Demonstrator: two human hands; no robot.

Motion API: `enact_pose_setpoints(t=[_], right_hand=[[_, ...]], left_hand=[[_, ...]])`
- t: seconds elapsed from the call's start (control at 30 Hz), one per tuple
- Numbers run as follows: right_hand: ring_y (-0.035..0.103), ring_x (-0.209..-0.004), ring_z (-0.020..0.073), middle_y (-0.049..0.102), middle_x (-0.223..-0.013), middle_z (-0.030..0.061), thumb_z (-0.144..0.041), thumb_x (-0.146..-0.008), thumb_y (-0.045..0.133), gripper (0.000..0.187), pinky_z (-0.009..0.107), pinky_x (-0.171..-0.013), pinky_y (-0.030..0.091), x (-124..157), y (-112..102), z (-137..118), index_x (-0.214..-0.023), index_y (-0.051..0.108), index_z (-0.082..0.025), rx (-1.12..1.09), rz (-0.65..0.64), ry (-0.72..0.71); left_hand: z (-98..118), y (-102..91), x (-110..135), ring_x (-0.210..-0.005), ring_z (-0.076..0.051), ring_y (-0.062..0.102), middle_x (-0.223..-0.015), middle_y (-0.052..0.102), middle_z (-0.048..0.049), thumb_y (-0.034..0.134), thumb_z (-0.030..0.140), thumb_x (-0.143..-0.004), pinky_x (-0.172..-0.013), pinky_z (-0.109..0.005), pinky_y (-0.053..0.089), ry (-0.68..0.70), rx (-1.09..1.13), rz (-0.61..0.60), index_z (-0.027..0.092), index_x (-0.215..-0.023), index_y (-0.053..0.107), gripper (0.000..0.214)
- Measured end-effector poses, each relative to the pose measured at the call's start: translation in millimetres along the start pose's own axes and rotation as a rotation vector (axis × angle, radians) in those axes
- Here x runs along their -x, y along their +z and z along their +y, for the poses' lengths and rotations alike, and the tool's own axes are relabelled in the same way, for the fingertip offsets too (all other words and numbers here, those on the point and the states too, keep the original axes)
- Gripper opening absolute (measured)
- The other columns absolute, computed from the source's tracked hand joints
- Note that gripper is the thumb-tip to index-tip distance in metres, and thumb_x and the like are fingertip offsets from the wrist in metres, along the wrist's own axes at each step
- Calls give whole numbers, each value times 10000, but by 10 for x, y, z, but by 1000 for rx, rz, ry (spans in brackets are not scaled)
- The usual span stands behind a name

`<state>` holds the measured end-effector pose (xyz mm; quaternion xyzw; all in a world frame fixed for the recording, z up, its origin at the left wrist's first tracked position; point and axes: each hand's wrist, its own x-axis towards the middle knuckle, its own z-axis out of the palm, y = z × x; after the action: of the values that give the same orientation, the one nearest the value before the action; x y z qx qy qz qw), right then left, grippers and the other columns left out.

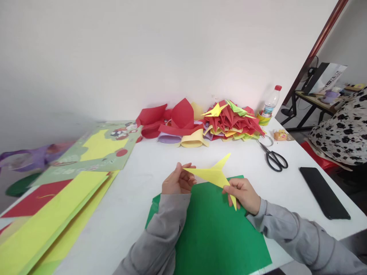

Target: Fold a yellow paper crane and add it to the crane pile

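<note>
A yellow folded paper shape (213, 176) with several pointed arms is held up between my two hands. My left hand (179, 180) pinches its left tip, fingers curled. My right hand (243, 193) grips the lower right arm between thumb and fingers. Below the hands lies a green paper sheet (218, 233) on the white table (126, 217), its left part covered by my left sleeve.
Behind stand red folded paper pieces (183, 114) and a pile of folded paper stars (232, 120). On the right are scissors (273, 156), a bottle (269, 105) and a black phone-like slab (323, 193). Yellow sheets (57, 217) lie left. A person in patterned clothing (341, 128) is at right.
</note>
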<state>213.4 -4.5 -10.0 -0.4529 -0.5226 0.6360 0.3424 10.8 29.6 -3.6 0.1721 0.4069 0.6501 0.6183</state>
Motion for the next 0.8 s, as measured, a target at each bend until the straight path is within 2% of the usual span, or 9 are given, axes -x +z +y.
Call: enact_pose_setpoints(t=[0.1,0.23,0.33,0.47,0.53,0.63,0.73,0.8], right_hand=[[390,-282,56,552,-422,-51,-639,-724,623,482,178,-303,278,5,-14,-11,-705,599,-158,42,14,-37],[387,-313,56,548,-440,-42,-614,-778,584,458,183,-332,282,18,-39,-14,-652,558,-174,167,17,-124],[390,-349,54,542,-446,-36,-566,-813,573,435,187,-377,286,27,-69,-8,-627,546,-173,322,29,-241],[361,-390,57,457,-433,-62,-558,-799,600,424,197,-407,268,38,-92,-18,-634,546,-171,397,24,-317],[352,-392,59,444,-439,-65,-576,-812,576,435,201,-406,259,40,-90,-28,-657,555,-170,373,4,-302],[393,-402,64,525,-483,-45,-599,-802,578,440,200,-406,280,28,-87,-35,-716,579,-168,326,22,-237],[396,-392,63,551,-495,-42,-622,-756,612,451,195,-391,292,1,-109,-42,-712,563,-176,241,56,-128],[364,-359,56,543,-478,-51,-639,-731,621,465,193,-364,278,-17,-142,-62,-698,545,-182,172,45,-33]], left_hand=[[-81,51,89,-499,-84,600,-703,715,-20,764,398,-697,-428,-177,523,-86,-19,-116,115,-848,694,329],[-256,122,222,-432,-121,578,-512,628,-24,824,448,-603,-330,-187,461,-190,-86,-233,77,-711,672,416],[-272,132,238,-390,-104,545,-462,598,-18,781,484,-654,-331,-176,452,-242,-120,-255,73,-691,667,428],[-185,124,199,-384,-64,523,-486,605,2,720,364,-746,-367,-137,462,-318,-176,-221,97,-720,658,275],[-177,132,199,-402,-61,535,-498,610,4,716,324,-743,-377,-128,466,-312,-194,-209,104,-712,656,230],[-224,156,228,-430,-80,564,-511,629,-19,765,339,-683,-380,-146,475,-279,-250,-195,91,-684,665,267],[-250,155,233,-407,-105,561,-483,628,-30,830,376,-583,-358,-183,461,-208,-325,-171,99,-631,651,333],[-208,121,196,-384,-97,534,-451,605,-3,857,372,-528,-357,-189,441,-138,-375,-142,120,-612,640,343]])
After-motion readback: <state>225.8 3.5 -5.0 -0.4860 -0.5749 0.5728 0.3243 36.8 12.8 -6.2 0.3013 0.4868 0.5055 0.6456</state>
